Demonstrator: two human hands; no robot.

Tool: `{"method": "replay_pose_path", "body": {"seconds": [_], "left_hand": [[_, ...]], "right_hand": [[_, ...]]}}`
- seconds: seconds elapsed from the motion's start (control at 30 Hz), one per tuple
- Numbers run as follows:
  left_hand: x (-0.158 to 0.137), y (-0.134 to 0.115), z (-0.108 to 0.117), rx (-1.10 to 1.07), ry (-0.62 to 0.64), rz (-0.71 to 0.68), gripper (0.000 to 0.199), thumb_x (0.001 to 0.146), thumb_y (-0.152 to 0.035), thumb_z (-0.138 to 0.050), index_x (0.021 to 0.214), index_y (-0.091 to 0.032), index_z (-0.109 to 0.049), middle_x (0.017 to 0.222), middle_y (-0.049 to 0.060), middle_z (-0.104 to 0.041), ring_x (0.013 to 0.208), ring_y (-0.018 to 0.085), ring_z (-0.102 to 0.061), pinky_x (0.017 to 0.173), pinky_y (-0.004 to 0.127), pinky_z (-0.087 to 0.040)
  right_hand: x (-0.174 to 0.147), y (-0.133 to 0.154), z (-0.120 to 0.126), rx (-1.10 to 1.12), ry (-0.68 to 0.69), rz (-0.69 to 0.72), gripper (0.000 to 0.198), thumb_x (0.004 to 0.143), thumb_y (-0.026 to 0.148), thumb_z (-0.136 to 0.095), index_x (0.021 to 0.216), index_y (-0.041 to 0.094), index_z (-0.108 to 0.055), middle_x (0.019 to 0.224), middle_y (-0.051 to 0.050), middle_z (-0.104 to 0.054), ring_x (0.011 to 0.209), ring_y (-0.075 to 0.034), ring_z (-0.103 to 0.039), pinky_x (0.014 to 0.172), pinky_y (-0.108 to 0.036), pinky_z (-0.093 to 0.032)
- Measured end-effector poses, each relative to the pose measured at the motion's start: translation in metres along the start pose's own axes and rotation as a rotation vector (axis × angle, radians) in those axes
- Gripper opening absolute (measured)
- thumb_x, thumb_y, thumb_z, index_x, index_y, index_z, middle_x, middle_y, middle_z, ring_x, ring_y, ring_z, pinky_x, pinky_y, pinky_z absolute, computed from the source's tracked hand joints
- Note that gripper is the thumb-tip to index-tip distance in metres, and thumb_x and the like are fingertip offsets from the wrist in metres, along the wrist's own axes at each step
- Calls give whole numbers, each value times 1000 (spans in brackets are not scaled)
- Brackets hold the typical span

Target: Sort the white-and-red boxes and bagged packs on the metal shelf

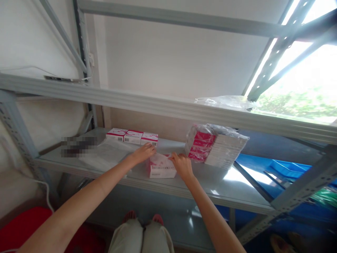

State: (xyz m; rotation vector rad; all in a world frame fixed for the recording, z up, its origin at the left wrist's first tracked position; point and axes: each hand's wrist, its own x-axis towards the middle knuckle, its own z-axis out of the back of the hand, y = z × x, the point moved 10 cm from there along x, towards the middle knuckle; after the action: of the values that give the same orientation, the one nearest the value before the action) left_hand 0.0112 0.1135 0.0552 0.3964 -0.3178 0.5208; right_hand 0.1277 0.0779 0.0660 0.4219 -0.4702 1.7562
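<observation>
A white and pink box (163,171) stands near the front of the grey metal shelf (202,186), with a thin clear plastic bag (161,158) around its upper part. My left hand (144,152) is closed at the bag's left edge, just above the box. At the box's right top corner, my right hand (183,165) pinches the bag between thumb and fingers. Flat clear plastic bags (105,154) lie to the left, partly under my left forearm. Behind them, three white and pink boxes (133,136) sit in a row.
A plastic-wrapped stack of pink and white boxes (210,146) stands to the right. A blurred dark object (79,146) lies at the shelf's left end. An upper shelf beam (147,105) crosses in front, above my hands. Blue bins (286,168) are beyond the right upright.
</observation>
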Motion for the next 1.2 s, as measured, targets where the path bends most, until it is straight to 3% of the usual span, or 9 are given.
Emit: {"method": "replay_pose_path", "body": {"seconds": [0.17,0.4,0.57,0.67,0.77,0.83,0.97,1.1,1.2], "left_hand": [[-22,6,-22,70,107,-77,22,87,-3,-42,89,-15,-61,91,8,-63,95,20,-56,91,31,-37],[-32,11,-36,13,88,-9,27,84,1,-38,86,-17,-59,90,7,-64,95,20,-57,91,31,-38],[-31,15,-38,-70,90,39,28,82,1,-38,84,-17,-59,90,8,-64,93,20,-59,91,32,-39],[-35,21,-31,-94,47,103,35,82,0,-36,100,-19,-59,102,7,-64,100,19,-58,94,33,-37],[-50,33,-6,-97,-94,277,39,85,-5,-33,117,-19,-52,117,10,-58,106,20,-55,95,37,-37],[-69,35,13,-156,-184,457,29,90,-15,-32,110,-16,-54,110,11,-60,99,22,-57,88,37,-40],[-92,-18,13,-548,-96,638,30,94,-29,-31,89,-19,-59,74,3,-63,69,17,-60,67,26,-43],[-80,-98,-6,-826,33,586,28,90,-32,-41,108,-25,-61,78,2,-66,74,18,-61,71,26,-45],[-65,-104,-16,-912,-53,590,28,88,-30,-42,107,-23,-62,96,6,-67,89,19,-61,84,30,-45]], "right_hand": [[-42,11,1,-105,1,174,23,94,21,-40,91,19,-63,73,-9,-67,78,-21,-61,71,-29,-34],[-58,-16,-19,-13,168,-133,21,90,40,-48,89,23,-61,73,-5,-70,64,-19,-65,54,-25,-29],[-60,-23,-26,170,237,-185,18,90,36,-48,87,25,-62,75,-3,-69,70,-20,-65,57,-25,-34],[-63,-32,-34,482,266,-116,21,90,33,-43,101,25,-59,88,-3,-69,80,-18,-64,67,-26,-41],[-64,-68,-38,754,186,-158,50,78,37,-59,125,22,-47,114,-10,-60,97,-20,-59,76,-30,-46],[-61,-88,-45,832,178,-192,78,63,34,-73,132,20,-42,126,-15,-52,107,-23,-55,79,-32,-47],[-40,-81,-60,978,282,-99,101,49,22,-80,139,22,-35,141,-18,-38,123,-24,-44,87,-31,-44],[-7,-42,-68,1110,385,-1,101,48,22,-79,139,19,-35,143,-18,-35,123,-24,-43,93,-32,-40],[2,-18,-74,1151,466,45,108,43,23,-81,140,19,-34,140,-16,-38,122,-25,-43,97,-34,-37]]}}
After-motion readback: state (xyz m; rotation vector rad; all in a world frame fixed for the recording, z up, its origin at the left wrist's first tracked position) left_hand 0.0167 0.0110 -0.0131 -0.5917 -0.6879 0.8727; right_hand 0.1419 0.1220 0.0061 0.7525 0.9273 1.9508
